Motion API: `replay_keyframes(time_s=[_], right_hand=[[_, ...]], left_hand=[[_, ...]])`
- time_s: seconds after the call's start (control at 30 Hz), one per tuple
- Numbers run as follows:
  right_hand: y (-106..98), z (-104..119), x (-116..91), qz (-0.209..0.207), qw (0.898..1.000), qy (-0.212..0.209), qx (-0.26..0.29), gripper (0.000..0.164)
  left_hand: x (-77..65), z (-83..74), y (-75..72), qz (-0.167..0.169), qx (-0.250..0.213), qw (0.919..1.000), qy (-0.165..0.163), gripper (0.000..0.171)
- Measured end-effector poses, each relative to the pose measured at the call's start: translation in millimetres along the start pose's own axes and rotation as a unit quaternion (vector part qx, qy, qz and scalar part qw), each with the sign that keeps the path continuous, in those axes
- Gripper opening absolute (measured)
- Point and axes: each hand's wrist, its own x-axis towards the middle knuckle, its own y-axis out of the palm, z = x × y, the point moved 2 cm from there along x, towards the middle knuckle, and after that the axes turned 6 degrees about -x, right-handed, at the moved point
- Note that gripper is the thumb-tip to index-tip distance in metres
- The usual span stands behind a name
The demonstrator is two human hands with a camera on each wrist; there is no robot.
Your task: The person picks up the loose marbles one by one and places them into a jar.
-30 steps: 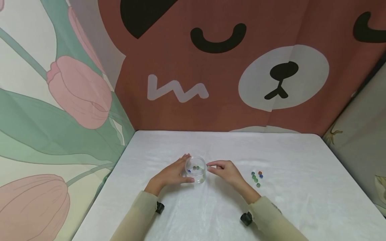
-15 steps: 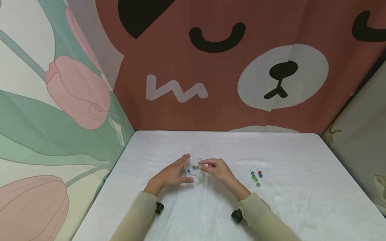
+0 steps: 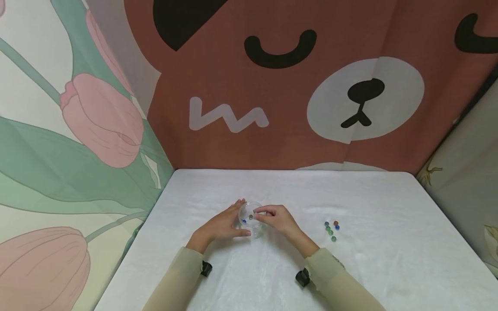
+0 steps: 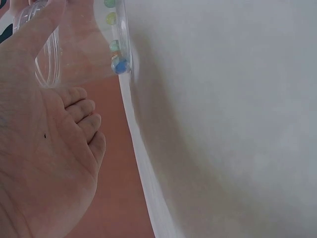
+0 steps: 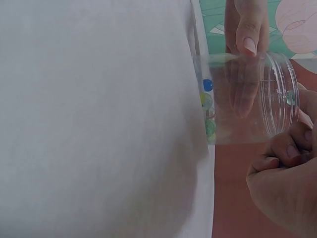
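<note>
A clear plastic jar (image 3: 256, 232) with a ridged neck stands upright on the table. My left hand (image 3: 221, 223) holds it from the left, thumb at the near side and fingers behind. Several glass marbles lie on its bottom, among them a blue marble (image 5: 208, 85) and a yellow-green marble (image 4: 111, 18). Over the mouth is my right hand (image 3: 280, 219), pinching a pale green marble (image 5: 290, 97) between thumb and forefinger, right at the rim. Its other fingers are curled in.
To the right of the jar, several loose marbles lie in a small cluster on the white tablecloth (image 3: 389, 242), including a green marble (image 3: 328, 228) and an orange marble (image 3: 336, 223). A printed bear curtain (image 3: 233, 151) hangs behind the table.
My right hand has moved left from beside the jar to over its mouth, carrying the marble. The left hand and the jar have stayed put.
</note>
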Motion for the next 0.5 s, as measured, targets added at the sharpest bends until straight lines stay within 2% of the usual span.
replay_keyframes(time_s=[0.3, 0.5], right_hand=[[1.0, 3.0, -0.2, 0.004, 1.0, 0.004, 0.017, 0.038], [1.1, 4.2, -1.1, 0.006, 1.0, 0.009, 0.02, 0.04]], left_hand=[[0.6, -0.3, 0.7, 0.002, 0.001, 1.0, 0.001, 0.108], [0.7, 0.4, 0.7, -0.001, 0.001, 1.0, 0.006, 0.109]])
